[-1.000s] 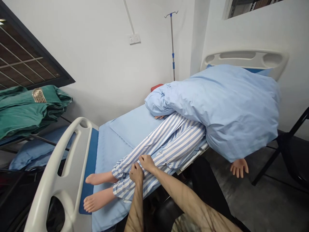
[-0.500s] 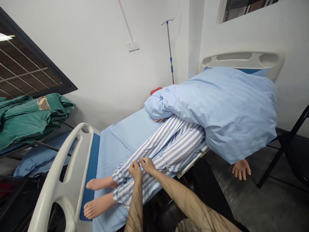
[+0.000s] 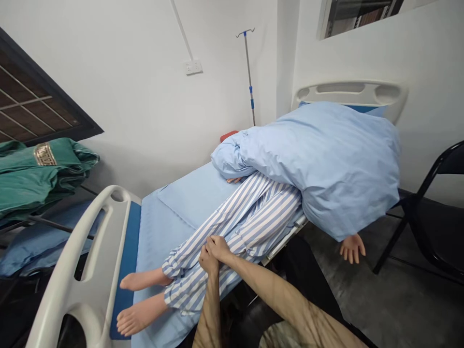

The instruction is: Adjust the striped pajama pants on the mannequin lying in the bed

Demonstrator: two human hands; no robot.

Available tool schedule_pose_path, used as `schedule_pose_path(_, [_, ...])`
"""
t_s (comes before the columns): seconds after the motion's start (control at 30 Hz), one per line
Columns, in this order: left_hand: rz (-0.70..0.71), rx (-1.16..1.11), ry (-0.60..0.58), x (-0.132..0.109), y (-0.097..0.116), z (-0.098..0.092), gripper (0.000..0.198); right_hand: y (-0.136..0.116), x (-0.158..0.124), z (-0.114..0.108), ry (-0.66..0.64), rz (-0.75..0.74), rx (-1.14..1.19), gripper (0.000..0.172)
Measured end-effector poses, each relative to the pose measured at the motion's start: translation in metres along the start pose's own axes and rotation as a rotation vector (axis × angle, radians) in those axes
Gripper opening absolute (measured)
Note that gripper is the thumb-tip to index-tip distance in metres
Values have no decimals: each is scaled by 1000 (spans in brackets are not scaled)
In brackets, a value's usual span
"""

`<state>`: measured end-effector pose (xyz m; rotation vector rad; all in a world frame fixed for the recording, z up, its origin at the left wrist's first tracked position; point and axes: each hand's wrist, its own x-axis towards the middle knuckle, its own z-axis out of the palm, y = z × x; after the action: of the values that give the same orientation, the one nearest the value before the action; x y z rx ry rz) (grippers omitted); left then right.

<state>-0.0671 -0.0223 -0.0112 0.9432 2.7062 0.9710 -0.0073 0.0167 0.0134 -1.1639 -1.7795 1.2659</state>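
A manikin in blue-and-white striped trousers point(image 3: 270, 203) lies on the bed, its bare feet point(image 3: 139, 315) toward the footboard. Over the lower part of the near trouser leg, my left hand point(image 3: 209, 260) is closed on the striped cloth. My right hand point(image 3: 219, 248) is closed there too, touching the left and partly overlapping it. Its fingertips are hidden from view. A bulky light blue quilt point(image 3: 326, 154) covers the manikin's upper body. One manikin hand point(image 3: 352, 248) sticks out below the quilt at the near side of the bed.
The bed's pale footboard point(image 3: 97, 241) rises at the left, with the headboard point(image 3: 348, 89) at the far right. An IV pole point(image 3: 249, 72) stands by the wall. A black folding chair point(image 3: 431, 208) is at the right. Green folded cloth point(image 3: 47, 174) lies on a rack at the left.
My hands have come closer together, the left moving up against the right and now partly covered by it. The whole view has shifted slightly; quilt and manikin look the same.
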Motion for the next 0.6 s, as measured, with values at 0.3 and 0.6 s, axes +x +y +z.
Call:
schedule_pose_path(0.3, [9, -19, -26, -8, 12, -3, 27, -28, 5, -44, -9, -175, -181, 37])
schedule_pose_path(0.6, [-27, -28, -9, -10, 20, -4, 29, 22, 6, -34, 75, -86, -188, 35])
